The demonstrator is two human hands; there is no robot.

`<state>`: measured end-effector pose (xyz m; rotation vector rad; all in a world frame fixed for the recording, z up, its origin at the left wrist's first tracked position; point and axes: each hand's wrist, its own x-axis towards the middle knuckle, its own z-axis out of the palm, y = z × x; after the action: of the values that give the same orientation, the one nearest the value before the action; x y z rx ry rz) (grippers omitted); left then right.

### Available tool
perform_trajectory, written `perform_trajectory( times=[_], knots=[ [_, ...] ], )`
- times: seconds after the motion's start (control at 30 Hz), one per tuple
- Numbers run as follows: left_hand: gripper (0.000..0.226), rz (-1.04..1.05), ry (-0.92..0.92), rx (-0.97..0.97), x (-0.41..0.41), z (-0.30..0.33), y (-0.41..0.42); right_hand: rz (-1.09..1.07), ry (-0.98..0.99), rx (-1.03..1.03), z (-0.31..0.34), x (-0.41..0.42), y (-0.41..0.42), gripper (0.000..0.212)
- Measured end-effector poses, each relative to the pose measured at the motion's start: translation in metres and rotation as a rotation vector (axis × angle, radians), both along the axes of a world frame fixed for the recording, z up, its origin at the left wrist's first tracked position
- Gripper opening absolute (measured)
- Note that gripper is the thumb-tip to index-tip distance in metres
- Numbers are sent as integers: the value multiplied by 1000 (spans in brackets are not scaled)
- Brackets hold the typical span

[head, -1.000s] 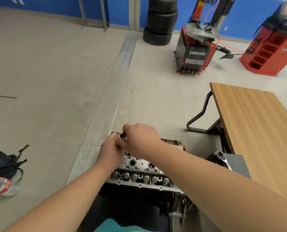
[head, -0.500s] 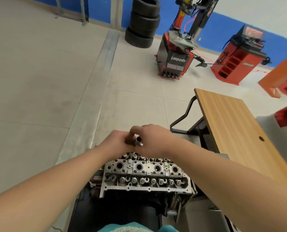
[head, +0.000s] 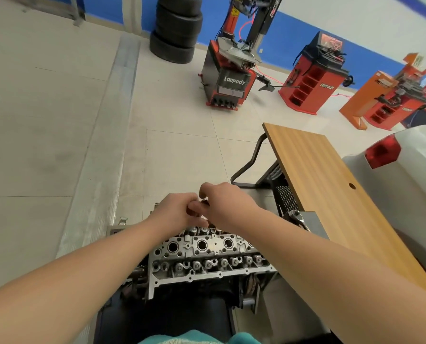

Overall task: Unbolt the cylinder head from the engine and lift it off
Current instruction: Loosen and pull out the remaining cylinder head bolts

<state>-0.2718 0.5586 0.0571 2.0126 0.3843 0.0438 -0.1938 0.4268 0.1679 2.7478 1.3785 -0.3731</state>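
Note:
The silver cylinder head (head: 207, 259) sits on the dark engine block (head: 182, 301) at the bottom centre, showing round bores and a row of valve springs. Both hands meet above its far edge. My left hand (head: 177, 212) and my right hand (head: 228, 202) have curled fingers pinching a small metal piece (head: 204, 201) between them; most of that piece is hidden by the fingers, so I cannot tell what it is.
A wooden table (head: 331, 194) stands to the right, with a ratchet wrench (head: 297, 217) on a grey box beside it. A white car's rear (head: 405, 170) is at far right. Stacked tyres (head: 177, 28) and red workshop machines (head: 229, 80) stand at the back.
The camera has turned right and tipped down, bringing more of the cylinder head and the car into view. Both hands stay together on the small metal piece above the head's far edge.

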Motion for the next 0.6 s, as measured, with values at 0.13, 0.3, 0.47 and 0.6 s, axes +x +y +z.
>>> perform_trajectory(
  times=[0.13, 0.3, 0.47, 0.6],
  knots=[
    [35, -142, -22, -35, -4, -3, 1, 103, -37, -57, -2, -1, 1, 11],
    [13, -153, 9, 65, -2, 0, 8, 151, 107, 35, 2, -2, -3, 26],
    [23, -111, 5, -83, 2, -5, 13, 4, -48, -96, -3, -1, 6, 25],
    [39, -255, 50, -37, 1, -5, 18, 177, 85, -85, 5, 2, 1, 19]
  ],
)
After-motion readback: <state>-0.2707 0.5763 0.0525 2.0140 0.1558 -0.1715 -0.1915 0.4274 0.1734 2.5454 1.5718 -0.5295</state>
